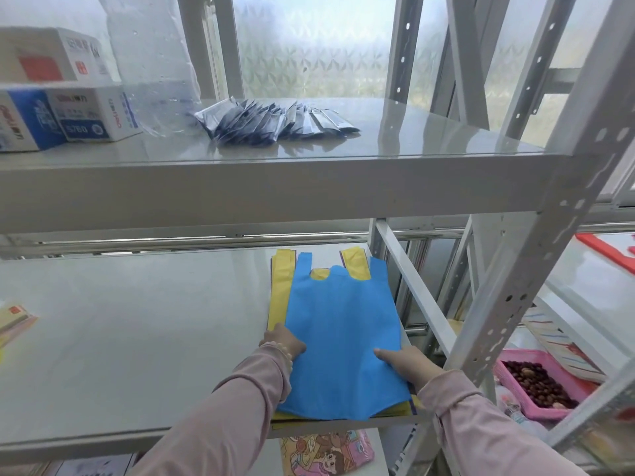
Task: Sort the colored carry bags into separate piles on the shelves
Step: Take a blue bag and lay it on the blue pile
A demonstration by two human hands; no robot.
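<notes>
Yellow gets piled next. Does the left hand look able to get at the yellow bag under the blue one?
Probably yes: the left hand sits at the stack's left edge, where the yellow bag peeks out beside the blue bag.

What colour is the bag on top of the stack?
The top bag is blue, in the head view.
</notes>
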